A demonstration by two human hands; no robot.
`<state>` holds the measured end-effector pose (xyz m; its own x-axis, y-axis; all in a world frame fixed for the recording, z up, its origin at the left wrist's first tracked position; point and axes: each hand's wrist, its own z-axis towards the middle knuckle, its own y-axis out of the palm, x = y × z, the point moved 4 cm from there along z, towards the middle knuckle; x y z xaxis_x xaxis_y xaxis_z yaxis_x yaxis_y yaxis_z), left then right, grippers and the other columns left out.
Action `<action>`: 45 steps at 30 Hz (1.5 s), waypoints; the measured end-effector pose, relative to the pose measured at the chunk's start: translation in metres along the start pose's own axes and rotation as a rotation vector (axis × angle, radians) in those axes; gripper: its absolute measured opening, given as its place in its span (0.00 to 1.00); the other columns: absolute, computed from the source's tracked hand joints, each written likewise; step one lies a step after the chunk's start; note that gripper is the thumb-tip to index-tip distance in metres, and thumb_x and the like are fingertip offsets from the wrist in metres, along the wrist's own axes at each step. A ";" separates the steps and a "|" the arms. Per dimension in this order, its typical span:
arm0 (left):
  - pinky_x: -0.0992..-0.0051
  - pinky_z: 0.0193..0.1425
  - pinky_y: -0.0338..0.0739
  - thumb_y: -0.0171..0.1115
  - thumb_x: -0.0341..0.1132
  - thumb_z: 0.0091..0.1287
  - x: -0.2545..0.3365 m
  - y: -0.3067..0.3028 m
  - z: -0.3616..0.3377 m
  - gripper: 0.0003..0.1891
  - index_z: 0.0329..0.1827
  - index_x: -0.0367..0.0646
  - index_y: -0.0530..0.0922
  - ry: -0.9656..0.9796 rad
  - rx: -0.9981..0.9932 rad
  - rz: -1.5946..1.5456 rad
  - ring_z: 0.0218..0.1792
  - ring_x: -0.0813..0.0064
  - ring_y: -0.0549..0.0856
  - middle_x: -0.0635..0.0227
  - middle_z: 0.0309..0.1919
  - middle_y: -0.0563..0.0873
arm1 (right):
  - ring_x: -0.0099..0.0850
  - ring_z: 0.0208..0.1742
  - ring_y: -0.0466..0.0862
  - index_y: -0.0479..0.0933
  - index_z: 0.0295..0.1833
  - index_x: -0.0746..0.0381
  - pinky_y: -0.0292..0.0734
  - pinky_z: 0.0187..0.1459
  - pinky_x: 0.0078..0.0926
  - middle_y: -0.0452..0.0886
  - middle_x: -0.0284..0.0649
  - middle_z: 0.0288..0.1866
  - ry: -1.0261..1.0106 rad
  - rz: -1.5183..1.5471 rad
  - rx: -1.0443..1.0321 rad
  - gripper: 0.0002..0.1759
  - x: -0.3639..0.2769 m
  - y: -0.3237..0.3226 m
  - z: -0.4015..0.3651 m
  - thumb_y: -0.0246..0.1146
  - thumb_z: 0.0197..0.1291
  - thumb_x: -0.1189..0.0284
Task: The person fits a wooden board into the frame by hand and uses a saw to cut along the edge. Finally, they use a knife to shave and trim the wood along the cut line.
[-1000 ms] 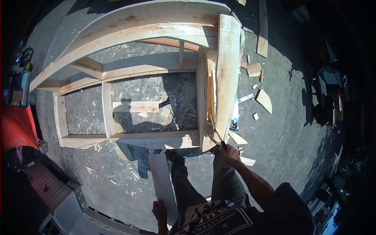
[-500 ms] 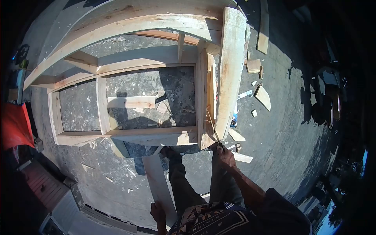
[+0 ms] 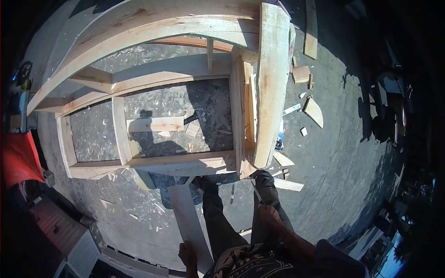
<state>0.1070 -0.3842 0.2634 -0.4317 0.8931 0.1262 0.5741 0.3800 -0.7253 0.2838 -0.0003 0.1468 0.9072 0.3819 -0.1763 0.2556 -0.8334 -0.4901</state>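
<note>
My left hand [image 3: 188, 254] grips the edge of a flat wooden board [image 3: 187, 211], which slants up beside my left leg. In front of my right thigh, my right hand [image 3: 269, 216] is closed around a thin, narrow tool [image 3: 257, 191] pointing up toward the frame; its exact kind I cannot tell. Just ahead stands a large wooden frame [image 3: 181, 163] with curved upper rails. A broad upright board [image 3: 271, 88] forms its right end, and the tool's tip lies a little below that board's lower end.
Wood offcuts [image 3: 300, 74] and a curved scrap [image 3: 314, 111] lie on the concrete to the right. A short plank [image 3: 157, 123] rests on the ground inside the frame. Between my legs is a small narrow item [image 3: 232, 194]. Red cloth [image 3: 21, 157] hangs at the left.
My right hand has drawn back from the frame's lower right corner toward my body, still holding the thin tool. A small narrow item now shows on the ground between my legs. The left hand stays put.
</note>
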 end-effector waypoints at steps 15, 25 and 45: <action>0.47 0.40 0.73 0.47 0.50 0.73 0.025 0.011 0.012 0.25 0.35 0.33 0.77 0.014 -0.010 -0.158 0.36 0.35 0.81 0.39 0.30 0.82 | 0.18 0.16 0.67 0.71 0.49 0.65 0.63 0.18 0.21 0.66 0.29 0.19 -0.491 0.372 0.620 0.27 -0.309 -0.369 -0.051 0.51 0.72 0.48; 0.47 0.42 0.74 0.42 0.52 0.76 -0.020 0.021 0.016 0.28 0.36 0.33 0.78 -0.113 0.006 -0.257 0.39 0.39 0.83 0.42 0.33 0.84 | 0.31 0.24 0.78 0.74 0.43 0.71 0.74 0.31 0.36 0.73 0.43 0.20 -0.225 0.077 0.490 0.31 -0.300 -0.336 -0.015 0.48 0.71 0.48; 0.44 0.45 0.74 0.46 0.50 0.73 0.022 0.002 0.020 0.24 0.35 0.35 0.77 -0.042 0.044 -0.133 0.40 0.35 0.81 0.43 0.32 0.83 | 0.38 0.17 0.78 0.75 0.40 0.72 0.76 0.27 0.42 0.79 0.48 0.23 -0.181 0.002 0.587 0.30 -0.261 -0.365 0.040 0.48 0.72 0.51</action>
<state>0.0848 -0.3688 0.2512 -0.5315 0.8242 0.1957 0.4791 0.4830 -0.7329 -0.0600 0.2198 0.3374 0.8232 0.4852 -0.2948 -0.0199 -0.4944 -0.8690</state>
